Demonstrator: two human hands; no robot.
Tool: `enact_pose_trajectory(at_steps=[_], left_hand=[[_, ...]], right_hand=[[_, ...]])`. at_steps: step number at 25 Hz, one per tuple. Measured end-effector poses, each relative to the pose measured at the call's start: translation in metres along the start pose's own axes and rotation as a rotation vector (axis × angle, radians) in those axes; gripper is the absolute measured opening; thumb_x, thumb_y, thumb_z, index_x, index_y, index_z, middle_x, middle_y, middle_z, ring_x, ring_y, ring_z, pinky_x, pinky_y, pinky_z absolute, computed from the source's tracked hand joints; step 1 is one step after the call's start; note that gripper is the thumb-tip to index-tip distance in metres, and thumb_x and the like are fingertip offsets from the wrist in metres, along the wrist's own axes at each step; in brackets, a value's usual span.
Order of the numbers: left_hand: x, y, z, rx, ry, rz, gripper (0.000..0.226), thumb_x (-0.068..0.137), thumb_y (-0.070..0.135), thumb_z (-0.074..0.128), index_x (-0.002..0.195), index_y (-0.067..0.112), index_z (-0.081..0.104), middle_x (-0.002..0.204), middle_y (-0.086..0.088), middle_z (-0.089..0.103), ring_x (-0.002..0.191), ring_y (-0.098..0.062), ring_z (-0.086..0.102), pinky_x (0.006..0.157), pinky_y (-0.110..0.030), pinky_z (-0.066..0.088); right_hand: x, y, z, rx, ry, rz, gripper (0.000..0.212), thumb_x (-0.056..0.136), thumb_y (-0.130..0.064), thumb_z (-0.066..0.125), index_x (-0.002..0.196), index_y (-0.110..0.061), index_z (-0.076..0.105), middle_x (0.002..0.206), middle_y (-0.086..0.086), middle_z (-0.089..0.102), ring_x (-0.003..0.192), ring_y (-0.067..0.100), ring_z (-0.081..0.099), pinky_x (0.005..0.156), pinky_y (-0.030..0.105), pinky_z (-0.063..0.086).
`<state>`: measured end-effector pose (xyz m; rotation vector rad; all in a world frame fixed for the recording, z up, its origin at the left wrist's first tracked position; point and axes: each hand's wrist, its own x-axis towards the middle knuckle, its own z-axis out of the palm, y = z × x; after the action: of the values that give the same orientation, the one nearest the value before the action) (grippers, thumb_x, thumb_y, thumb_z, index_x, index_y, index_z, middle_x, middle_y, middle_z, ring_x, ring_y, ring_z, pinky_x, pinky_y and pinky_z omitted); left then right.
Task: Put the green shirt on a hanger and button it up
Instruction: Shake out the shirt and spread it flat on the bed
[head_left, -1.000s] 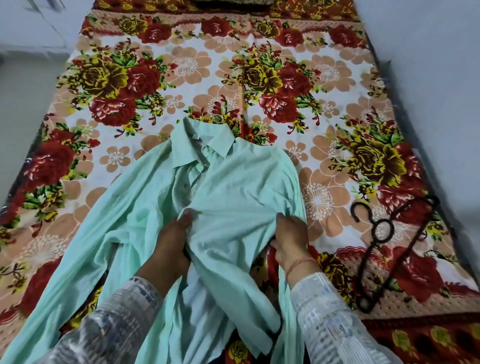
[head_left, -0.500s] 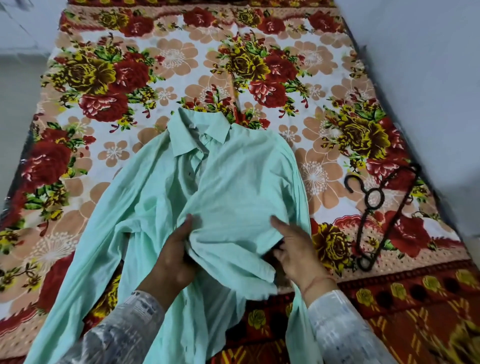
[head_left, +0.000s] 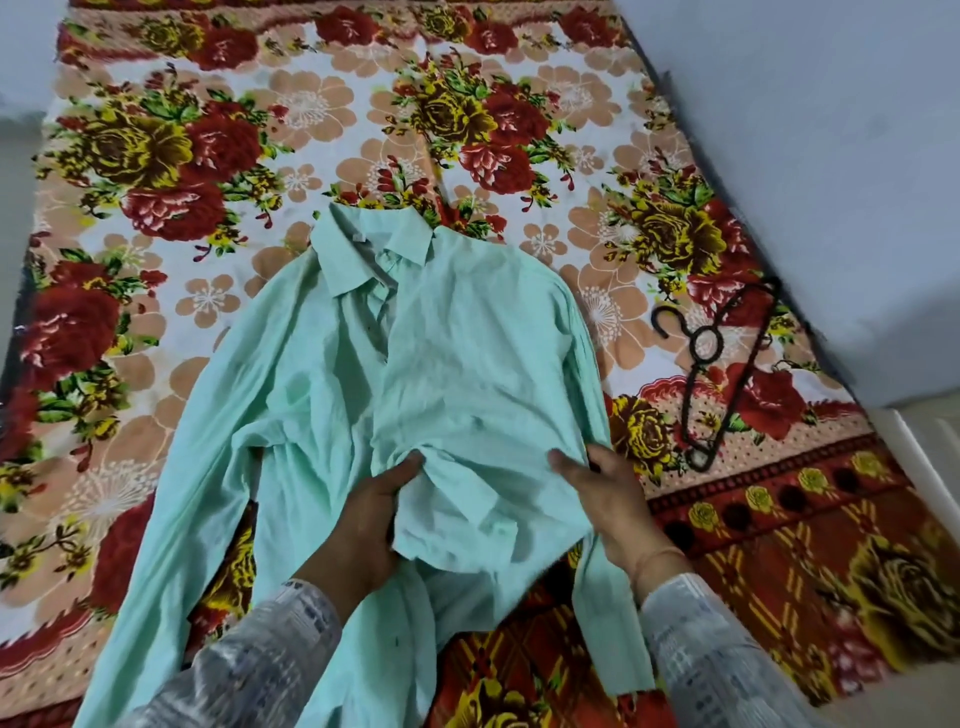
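Note:
The pale green shirt (head_left: 457, 358) lies front up on the flowered bedsheet, collar away from me, its front unbuttoned and its lower part rumpled. My left hand (head_left: 363, 519) grips a bunch of the lower front panel near the placket. My right hand (head_left: 602, 493) lies on the shirt's right lower edge, fingers spread, thumb over the cloth; whether it pinches the cloth is unclear. A dark hanger (head_left: 722, 364) lies flat on the sheet to the right of the shirt, apart from it, hook pointing left.
The flowered bedsheet (head_left: 208, 156) covers the bed. A pale wall (head_left: 831, 130) runs along the bed's right side. The shirt's left sleeve (head_left: 171, 519) stretches toward the lower left corner. The bed's near edge is at the bottom right.
My right hand has come out from under the shirt's edge and now rests on top of it. The lower front panel has been spread wider. The view shifted slightly left.

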<state>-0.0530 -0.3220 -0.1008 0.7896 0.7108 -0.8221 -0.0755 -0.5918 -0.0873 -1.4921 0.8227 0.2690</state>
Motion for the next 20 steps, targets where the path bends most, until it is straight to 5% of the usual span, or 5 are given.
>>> enact_pose_trajectory(at_steps=[5,9,12,15,20], left_hand=[[-0.006,-0.016,-0.012,0.552,0.044,0.029,0.062,0.073,0.016,0.097,0.13,0.011,0.075,0.121,-0.011,0.082,0.113,-0.034,0.078,0.101,-0.057,0.061],[-0.021,-0.029,-0.015,0.882,0.042,-0.101,0.056,0.068,-0.005,0.096,0.116,0.005,0.07,0.108,-0.022,0.08,0.091,-0.043,0.079,0.072,-0.053,0.067],[-0.034,-0.043,-0.012,0.993,0.111,-0.08,0.053,0.07,0.008,0.1,0.11,0.01,0.066,0.104,-0.02,0.077,0.081,-0.039,0.078,0.056,-0.042,0.063],[-0.038,-0.05,-0.014,0.764,0.267,0.021,0.049,0.077,0.04,0.096,0.111,0.01,0.076,0.095,-0.014,0.083,0.08,-0.033,0.08,0.056,-0.037,0.061],[-0.05,-0.06,-0.026,0.745,0.225,0.074,0.049,0.074,0.032,0.097,0.111,0.005,0.081,0.101,-0.017,0.084,0.09,-0.038,0.082,0.081,-0.055,0.067]], right_hand=[[-0.016,0.015,-0.016,-0.434,-0.279,0.285,0.03,0.083,-0.03,0.089,0.108,-0.017,0.078,0.091,0.003,0.079,0.07,0.02,0.067,0.059,0.026,0.049],[-0.008,0.037,-0.029,-0.233,0.137,0.173,0.018,0.097,-0.002,0.061,0.1,-0.017,0.07,0.105,0.013,0.076,0.085,0.03,0.073,0.071,0.04,0.061],[-0.028,0.047,-0.037,-0.638,0.419,-0.267,0.03,0.091,0.001,0.059,0.116,-0.015,0.066,0.119,0.012,0.066,0.103,0.033,0.066,0.083,0.038,0.054],[-0.061,0.056,-0.02,-0.9,0.073,-0.665,0.055,0.081,-0.014,0.069,0.132,-0.023,0.054,0.124,0.003,0.052,0.108,0.025,0.057,0.081,0.035,0.053],[-0.07,0.079,-0.016,-1.29,-0.29,-0.537,0.073,0.086,-0.04,0.066,0.154,-0.036,0.039,0.127,0.007,0.066,0.118,0.03,0.063,0.095,0.04,0.056]])
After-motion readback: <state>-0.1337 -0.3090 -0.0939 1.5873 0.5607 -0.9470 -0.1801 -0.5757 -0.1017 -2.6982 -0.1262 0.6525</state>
